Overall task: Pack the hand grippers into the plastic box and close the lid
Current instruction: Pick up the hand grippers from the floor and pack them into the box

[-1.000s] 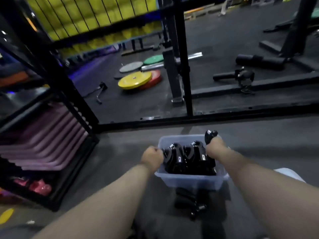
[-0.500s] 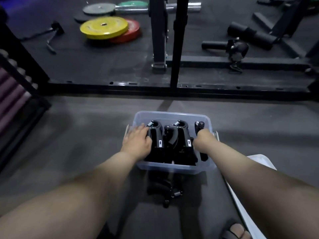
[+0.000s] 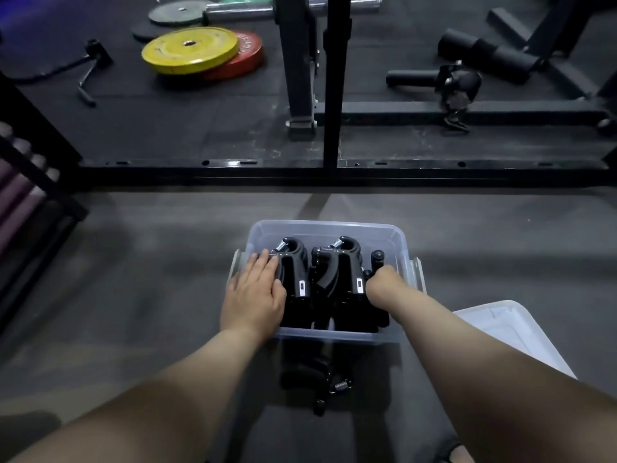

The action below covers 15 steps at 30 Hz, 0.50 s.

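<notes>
Four straight fingers (image 3: pixel 263 262) of the left hand (image 3: pixel 255 295) lie close together, palm down, pressing flat on the left gripper (image 3: pixel 295 265) inside the plastic box (image 3: pixel 327 225). We note that the thumb lies alongside and touches the same gripper. The left wrist crosses the near left corner of the box, and the forearm runs back toward the lower left.

We cannot see the fingers of the right hand (image 3: pixel 384 285): they curl downward behind the back of the hand, so we cannot tell whether they clamp anything. The hand sits in the right end of the box, touching the third gripper (image 3: pixel 378 257), whose black handle end stands up just beyond the knuckles. The right forearm crosses the near right corner of the box.

The left gripper and the middle gripper (image 3: pixel 340 272) lie side by side. Their long axes run near to far, with the spring heads pointing at the far wall and the handles pointing toward the person.

The box rests open on the floor (image 3: pixel 150 279). A loose gripper (image 3: pixel 317 375) lies on the floor just beside the near wall, spring toward the right. The lid (image 3: pixel 500 329) lies on the floor to the right of the box.
</notes>
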### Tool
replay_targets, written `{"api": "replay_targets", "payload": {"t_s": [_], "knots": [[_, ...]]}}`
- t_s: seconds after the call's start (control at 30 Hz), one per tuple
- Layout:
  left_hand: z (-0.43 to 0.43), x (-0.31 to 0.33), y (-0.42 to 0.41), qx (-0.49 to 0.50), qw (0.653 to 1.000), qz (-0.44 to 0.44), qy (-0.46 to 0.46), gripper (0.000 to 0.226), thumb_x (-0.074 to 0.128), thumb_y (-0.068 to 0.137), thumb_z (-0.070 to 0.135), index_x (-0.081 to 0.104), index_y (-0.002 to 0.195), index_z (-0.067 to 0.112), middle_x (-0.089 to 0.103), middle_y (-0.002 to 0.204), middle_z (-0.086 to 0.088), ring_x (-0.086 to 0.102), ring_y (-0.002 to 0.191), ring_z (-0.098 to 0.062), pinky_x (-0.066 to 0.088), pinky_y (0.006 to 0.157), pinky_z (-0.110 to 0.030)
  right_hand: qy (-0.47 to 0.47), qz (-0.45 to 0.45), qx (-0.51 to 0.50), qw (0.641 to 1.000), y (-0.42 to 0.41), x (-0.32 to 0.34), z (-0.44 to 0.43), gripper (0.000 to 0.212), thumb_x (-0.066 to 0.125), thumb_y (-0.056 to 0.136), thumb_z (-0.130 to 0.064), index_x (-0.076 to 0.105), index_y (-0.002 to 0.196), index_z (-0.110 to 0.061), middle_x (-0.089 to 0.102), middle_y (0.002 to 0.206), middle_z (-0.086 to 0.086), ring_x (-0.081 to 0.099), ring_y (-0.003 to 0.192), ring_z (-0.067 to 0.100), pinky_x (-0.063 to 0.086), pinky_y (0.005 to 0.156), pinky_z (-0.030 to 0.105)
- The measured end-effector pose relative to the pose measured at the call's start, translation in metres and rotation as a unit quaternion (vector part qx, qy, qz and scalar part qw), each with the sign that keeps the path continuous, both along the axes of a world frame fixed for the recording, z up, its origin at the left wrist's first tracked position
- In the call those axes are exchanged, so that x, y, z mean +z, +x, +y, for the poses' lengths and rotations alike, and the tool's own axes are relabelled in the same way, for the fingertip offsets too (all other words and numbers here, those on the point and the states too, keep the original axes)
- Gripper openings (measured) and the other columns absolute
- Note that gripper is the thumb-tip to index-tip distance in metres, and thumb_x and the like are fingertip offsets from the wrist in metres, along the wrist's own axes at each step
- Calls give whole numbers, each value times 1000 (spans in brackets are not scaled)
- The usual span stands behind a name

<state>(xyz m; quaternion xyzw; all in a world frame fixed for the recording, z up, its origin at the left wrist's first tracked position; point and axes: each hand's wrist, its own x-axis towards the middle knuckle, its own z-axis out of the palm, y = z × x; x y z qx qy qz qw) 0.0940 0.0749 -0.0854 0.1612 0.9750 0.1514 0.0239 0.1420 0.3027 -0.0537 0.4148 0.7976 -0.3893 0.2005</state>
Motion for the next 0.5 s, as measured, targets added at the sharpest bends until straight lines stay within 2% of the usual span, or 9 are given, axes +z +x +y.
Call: {"api": "replay_targets", "payload": {"t_s": [0.07, 0.13, 0.2, 0.23, 0.3, 0.37, 0.43, 0.5], "knots": [[2, 0, 1, 5, 1000, -1, -9, 56, 30, 97, 35, 29, 152, 27, 17, 161, 11, 8, 149, -6, 11, 121, -34, -36, -3, 1, 999, 3, 1, 2, 38, 40, 95, -7, 50, 130, 5, 60, 122, 21, 59, 111, 37, 46, 84, 36], [3, 0, 2, 7, 1000, -2, -14, 56, 31, 97, 35, 28, 152, 27, 16, 161, 12, 6, 149, -6, 10, 121, -33, -96, -4, -22, 995, 5, -3, 6, 35, 38, 90, -12, 62, 113, -4, 66, 108, 18, 66, 99, 34, 53, 87, 38], [3, 0, 2, 10, 1000, -1, -16, 56, 30, 97, 35, 27, 152, 27, 15, 161, 12, 5, 149, -5, 9, 120, -33, -131, -2, -40, 991, 6, -5, 9, 31, 37, 85, -12, 64, 99, -8, 69, 101, 18, 69, 93, 33, 55, 90, 44], [3, 0, 2, 11, 1000, -1, -17, 56, 30, 97, 35, 26, 152, 28, 14, 161, 12, 4, 149, -5, 9, 120, -33, -131, 4, -39, 991, 7, -5, 8, 28, 37, 86, -10, 64, 93, -8, 69, 98, 18, 68, 90, 32, 56, 87, 42], [4, 0, 2, 13, 1000, -2, -17, 56, 30, 97, 36, 27, 152, 28, 14, 161, 13, 4, 148, -4, 10, 120, -33, -107, 8, -25, 994, 9, -4, 5, 25, 38, 90, -7, 63, 92, -5, 67, 94, 15, 66, 88, 31, 55, 82, 36], [3, 0, 3, 15, 1000, -4, -14, 56, 30, 97, 35, 27, 152, 28, 14, 161, 13, 4, 148, -4, 10, 120, -33, -30, -21, 42, 998, 10, -3, 1, 26, 40, 93, -6, 64, 102, -1, 66, 101, 14, 65, 96, 32, 53, 86, 36], [3, 0, 3, 15, 1000, -6, -13, 56, 30, 97, 35, 27, 152, 28, 14, 161, 13, 3, 148, -3, 9, 120, -33, 52, -73, 152, 984, 8, 1, -4, 28, 43, 95, -7, 64, 112, 0, 65, 109, 13, 63, 103, 30, 49, 87, 33], [3, 0, 3, 16, 1000, -7, -15, 56, 29, 97, 35, 26, 153, 29, 13, 161, 14, 2, 148, -3, 8, 120, -33, 103, -123, 231, 960, 4, 8, -7, 30, 45, 95, -9, 63, 118, -2, 65, 110, 12, 63, 102, 29, 48, 83, 31]]}}
